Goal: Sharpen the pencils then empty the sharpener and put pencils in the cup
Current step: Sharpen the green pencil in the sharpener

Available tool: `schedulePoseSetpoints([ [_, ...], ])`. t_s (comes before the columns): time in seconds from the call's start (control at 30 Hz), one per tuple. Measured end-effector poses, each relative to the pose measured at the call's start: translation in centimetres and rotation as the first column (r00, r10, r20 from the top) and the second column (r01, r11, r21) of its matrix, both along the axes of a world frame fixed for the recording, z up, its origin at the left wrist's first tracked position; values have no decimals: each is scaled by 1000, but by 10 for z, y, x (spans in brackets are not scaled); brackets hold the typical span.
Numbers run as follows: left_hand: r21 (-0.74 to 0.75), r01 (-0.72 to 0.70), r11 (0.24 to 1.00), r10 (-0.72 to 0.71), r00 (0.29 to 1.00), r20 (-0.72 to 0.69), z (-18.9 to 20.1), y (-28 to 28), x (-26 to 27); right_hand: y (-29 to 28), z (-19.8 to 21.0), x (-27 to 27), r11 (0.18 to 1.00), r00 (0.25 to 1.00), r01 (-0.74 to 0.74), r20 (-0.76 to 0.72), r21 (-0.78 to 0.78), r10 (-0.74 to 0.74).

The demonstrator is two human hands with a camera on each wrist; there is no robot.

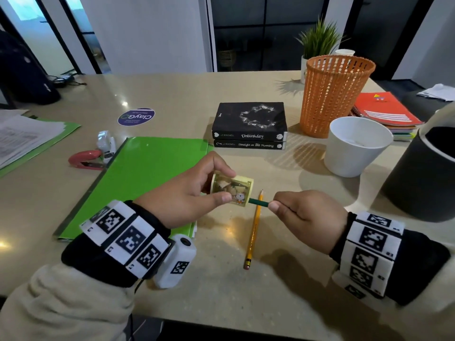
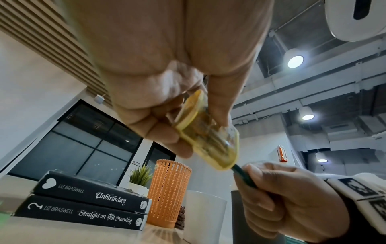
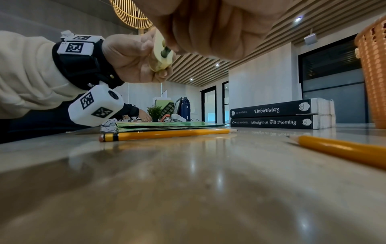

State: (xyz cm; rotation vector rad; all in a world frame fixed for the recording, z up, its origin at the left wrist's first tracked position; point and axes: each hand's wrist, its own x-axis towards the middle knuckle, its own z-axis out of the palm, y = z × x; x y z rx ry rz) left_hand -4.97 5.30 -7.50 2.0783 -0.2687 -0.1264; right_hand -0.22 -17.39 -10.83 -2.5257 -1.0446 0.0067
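Dim indoor light from round ceiling lamps (image 2: 295, 61), soft glare spots on glossy table (image 1: 172, 94), basket (image 1: 334, 94) casting striped shadow, strong fisheye bending at edges, left hand (image 2: 167, 66) motion-blurred, near pencil (image 3: 342, 150) out of focus

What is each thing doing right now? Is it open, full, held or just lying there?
sharpener: held in the left hand, closed, shavings inside.
green pencil: tip pushed into the sharpener, pinched by the right hand.
yellow pencil: lying on the table, pointed.
white cup: upright, no pencils in it.
orange basket: upright.
green folder: closed, flat.
two books: closed, stacked.
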Motion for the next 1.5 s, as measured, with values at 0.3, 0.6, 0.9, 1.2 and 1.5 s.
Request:
schedulePoseSetpoints([
  [0.3, -172, -289, 942, 266, 953, -143, 1, 24, 13, -3, 1, -1, 1000, 994, -2, 111, -21, 4],
  [0.6, -263, -353, 898, 295, 926, -233, -3, 36, 13, -5, -3, 0, 994, 984, -8, 179, 107, -11],
  [0.9, -296, -351, 888, 283, 926, -250, -3, 28, 12, -3, -2, -1, 980, 976, -45, 219, 195, 1],
  [1.2, -312, -320, 895, 243, 934, -261, -1, 21, 11, -2, -4, 1, 967, 974, -83, 225, 240, 28],
  [1.5, -290, -300, 909, 227, 939, -259, -3, 12, 12, -1, -5, 1, 972, 973, -75, 231, 224, 22],
])
